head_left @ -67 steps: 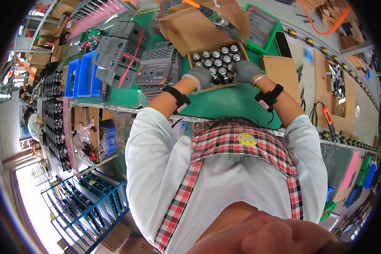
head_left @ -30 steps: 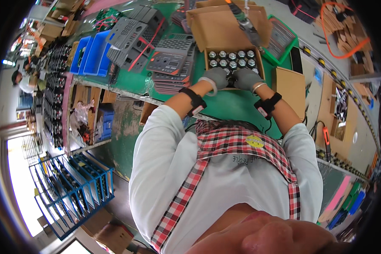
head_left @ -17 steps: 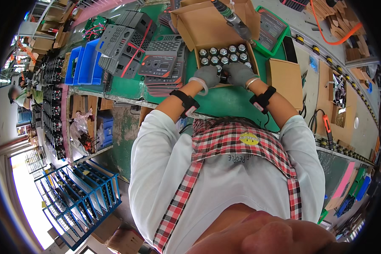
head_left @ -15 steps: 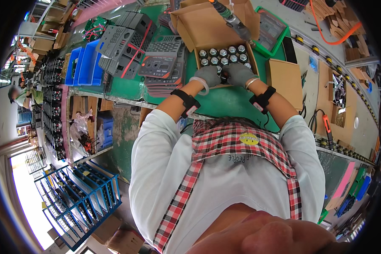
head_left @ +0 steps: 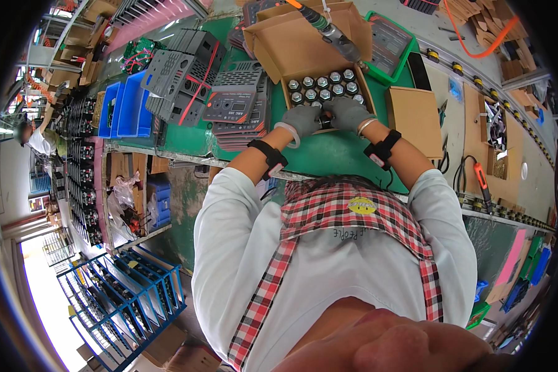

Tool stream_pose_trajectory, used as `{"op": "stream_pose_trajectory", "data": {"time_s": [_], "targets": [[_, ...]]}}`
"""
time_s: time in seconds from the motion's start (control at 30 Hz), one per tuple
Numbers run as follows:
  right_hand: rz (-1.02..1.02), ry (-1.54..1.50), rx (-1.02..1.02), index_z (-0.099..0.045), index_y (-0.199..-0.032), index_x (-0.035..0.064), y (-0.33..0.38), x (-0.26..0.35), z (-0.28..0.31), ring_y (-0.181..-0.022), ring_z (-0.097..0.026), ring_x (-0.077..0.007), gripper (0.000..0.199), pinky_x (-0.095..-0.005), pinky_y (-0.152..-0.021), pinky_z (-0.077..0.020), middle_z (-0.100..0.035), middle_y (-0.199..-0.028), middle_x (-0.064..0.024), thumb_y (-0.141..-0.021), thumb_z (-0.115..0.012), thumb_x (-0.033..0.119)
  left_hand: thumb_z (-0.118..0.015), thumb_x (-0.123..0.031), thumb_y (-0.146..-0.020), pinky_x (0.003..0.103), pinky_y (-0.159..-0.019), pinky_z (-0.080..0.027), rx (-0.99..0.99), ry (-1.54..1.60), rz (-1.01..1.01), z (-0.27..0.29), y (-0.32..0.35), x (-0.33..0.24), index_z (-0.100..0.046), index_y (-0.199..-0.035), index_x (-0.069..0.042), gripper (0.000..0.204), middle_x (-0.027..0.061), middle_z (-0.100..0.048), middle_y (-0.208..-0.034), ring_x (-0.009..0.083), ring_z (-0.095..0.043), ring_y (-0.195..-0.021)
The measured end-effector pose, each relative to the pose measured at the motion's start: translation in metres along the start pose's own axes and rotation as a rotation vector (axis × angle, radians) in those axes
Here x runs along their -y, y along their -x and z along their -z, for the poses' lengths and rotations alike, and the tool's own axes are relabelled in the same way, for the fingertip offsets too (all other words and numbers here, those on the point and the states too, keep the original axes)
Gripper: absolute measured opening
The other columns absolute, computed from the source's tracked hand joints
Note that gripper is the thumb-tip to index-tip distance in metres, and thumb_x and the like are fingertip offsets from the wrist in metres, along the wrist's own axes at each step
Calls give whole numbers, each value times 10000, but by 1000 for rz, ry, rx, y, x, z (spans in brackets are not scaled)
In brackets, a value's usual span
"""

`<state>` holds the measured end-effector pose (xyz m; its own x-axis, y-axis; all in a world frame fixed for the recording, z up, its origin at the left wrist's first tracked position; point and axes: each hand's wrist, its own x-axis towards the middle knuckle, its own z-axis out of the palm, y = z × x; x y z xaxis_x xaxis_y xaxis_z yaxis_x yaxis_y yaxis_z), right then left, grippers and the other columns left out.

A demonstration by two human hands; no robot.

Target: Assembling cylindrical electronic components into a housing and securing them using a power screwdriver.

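My gloved left hand [head_left: 301,119] and my gloved right hand [head_left: 347,113] meet over the near side of an open cardboard box [head_left: 373,105]. Their fingers are closed around a small black part [head_left: 325,119], mostly hidden between the gloves. Several short black cylindrical fittings [head_left: 322,82] with silver hexagonal tops stand upright in rows in the box. A few of those nearest me are partly covered by my hands. The box's brown lid [head_left: 279,40] is folded back on its far side.
A power screwdriver [head_left: 341,42] hangs over the box. On the left are stacked grey panels [head_left: 232,106], grey housings [head_left: 178,74] and blue bins [head_left: 135,108]. A green tray [head_left: 387,49] and brown cardboard [head_left: 415,121] lie on the right. The green bench edge [head_left: 291,170] runs before me.
My view has shifted slightly. Both hands stay together at the box's near side, a little closer to me, and more of the fittings show beyond them.
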<state>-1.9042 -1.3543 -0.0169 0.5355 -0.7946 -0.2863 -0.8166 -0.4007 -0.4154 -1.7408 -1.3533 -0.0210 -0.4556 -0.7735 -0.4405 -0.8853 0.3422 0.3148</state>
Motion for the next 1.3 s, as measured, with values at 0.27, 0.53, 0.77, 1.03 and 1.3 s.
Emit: {"op": "stream_pose_trajectory", "data": {"time_s": [0.27, 0.53, 0.77, 1.03, 1.3], "targets": [[-37, -9, 130, -587, -982, 121, 0, -4, 10, -876, -577, -293, 289, -375, -738, -461, -603, -947, -131, -697, -559, 158, -514, -188, -724, 390, -729, -460, -27, -46, -120, 11, 6, 1, -560, -1015, -132, 300, 123, -599, -907, 292, -578, -860], [-93, 87, 106, -586, -998, 114, -2, 3, 5, -890, -576, -299, 283, -385, -746, -461, -597, -967, -137, -731, -548, 199, -554, -193, -707, 387, -739, -457, 178, -534, -136, 11, -16, -25, -575, -1043, -144, 339, 142, -586, -943, 311, -578, -835], [-112, -92, 103, -581, -970, 100, 2, -17, 4, -900, -566, -292, 267, -382, -775, -441, -597, -927, -135, -710, -550, 153, -558, -253, -712, 419, -711, -443, -123, -143, -191, 18, 14, 14, -567, -862, -76, 232, 147, -570, -848, 326, -558, -805], [-28, -109, -88, -566, -874, 93, 6, -12, 38, -813, -565, -302, 233, -382, -700, -447, -589, -810, -136, -688, -593, 232, -569, -266, -731, 409, -706, -467, 24, -216, -94, 21, 20, 18, -600, -869, -47, 261, 140, -606, -874, 303, -587, -836], [-158, 67, -921, -454, -1066, 161, -14, -24, 81, -904, -538, -312, 431, -418, -723, -447, -530, -997, -118, -678, -602, 276, -539, -253, -737, 397, -701, -456, 257, -352, -28, 24, -1, 4, -577, -918, -65, 263, 124, -609, -842, 295, -589, -817]]}}
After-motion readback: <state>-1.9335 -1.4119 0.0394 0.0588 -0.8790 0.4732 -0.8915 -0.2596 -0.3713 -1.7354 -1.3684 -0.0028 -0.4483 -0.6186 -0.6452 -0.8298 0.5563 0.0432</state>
